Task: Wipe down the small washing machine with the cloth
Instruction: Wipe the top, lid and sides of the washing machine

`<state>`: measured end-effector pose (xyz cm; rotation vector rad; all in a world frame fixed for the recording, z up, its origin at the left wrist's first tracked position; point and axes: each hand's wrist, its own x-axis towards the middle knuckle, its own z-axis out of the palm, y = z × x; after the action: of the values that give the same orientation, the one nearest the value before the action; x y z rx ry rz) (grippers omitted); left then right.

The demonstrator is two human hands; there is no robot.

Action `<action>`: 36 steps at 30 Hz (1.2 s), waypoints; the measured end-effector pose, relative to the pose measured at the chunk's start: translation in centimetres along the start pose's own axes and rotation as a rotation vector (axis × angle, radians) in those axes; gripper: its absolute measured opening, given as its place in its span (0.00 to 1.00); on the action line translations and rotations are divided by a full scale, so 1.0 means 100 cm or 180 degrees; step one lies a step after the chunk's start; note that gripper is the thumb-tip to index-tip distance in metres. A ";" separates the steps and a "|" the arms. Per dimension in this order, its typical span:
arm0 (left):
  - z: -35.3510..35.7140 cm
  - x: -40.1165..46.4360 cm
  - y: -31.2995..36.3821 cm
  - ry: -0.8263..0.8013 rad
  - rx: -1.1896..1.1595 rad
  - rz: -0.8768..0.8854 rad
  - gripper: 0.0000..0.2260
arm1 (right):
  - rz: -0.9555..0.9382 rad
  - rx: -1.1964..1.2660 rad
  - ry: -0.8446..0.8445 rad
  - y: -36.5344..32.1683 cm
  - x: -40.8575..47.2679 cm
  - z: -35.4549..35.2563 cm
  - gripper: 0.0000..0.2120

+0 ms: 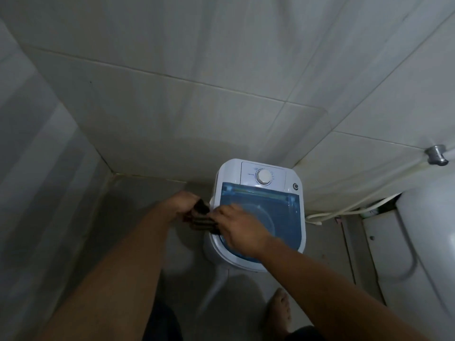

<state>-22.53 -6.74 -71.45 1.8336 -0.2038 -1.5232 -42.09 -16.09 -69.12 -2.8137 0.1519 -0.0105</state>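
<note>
A small washing machine (258,212), white with a blue see-through lid (280,210), stands on the floor in a tiled corner. Both hands hold a dark striped cloth (203,219) at its left edge: left hand (183,204) closed on it, right hand (240,228) apparently pinching it, blurred.

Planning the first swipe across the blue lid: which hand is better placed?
Probably the right hand: it already lies over the blue lid, gripping the cloth. The left hand sits beside the machine.
</note>
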 end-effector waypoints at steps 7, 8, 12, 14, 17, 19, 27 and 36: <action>0.005 0.001 0.001 -0.0192 0.0018 0.0030 0.02 | -0.0762 0.0379 -0.0582 -0.004 -0.043 -0.026 0.19; 0.006 0.001 -0.001 -0.0132 -0.0052 0.0044 0.02 | -0.0378 0.0546 -0.0181 0.008 -0.032 -0.040 0.18; 0.011 -0.006 -0.005 -0.0090 -0.0226 0.0006 0.04 | 0.1239 0.0679 0.1271 0.057 0.036 -0.071 0.18; 0.011 -0.007 -0.006 -0.0089 -0.0322 -0.0020 0.07 | 0.1713 0.0612 0.1112 0.060 0.058 -0.060 0.18; 0.011 -0.005 -0.008 -0.0115 -0.0407 -0.0035 0.08 | 0.1221 0.0227 0.0599 0.034 0.047 -0.030 0.17; 0.010 -0.004 -0.010 -0.0057 -0.0518 -0.0015 0.09 | 0.0625 0.0086 0.0418 0.010 0.016 -0.010 0.19; 0.009 0.000 0.002 -0.0092 0.0017 -0.0010 0.06 | -0.1153 -0.0171 -0.0704 -0.018 -0.066 -0.013 0.21; 0.012 -0.004 0.001 -0.0018 0.0059 -0.0081 0.04 | 0.1174 0.0080 0.0533 0.042 0.028 -0.036 0.19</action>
<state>-23.66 -7.08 -71.16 1.8529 -0.1986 -1.5490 -39.84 -21.51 -67.04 -2.7135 0.7004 -0.1616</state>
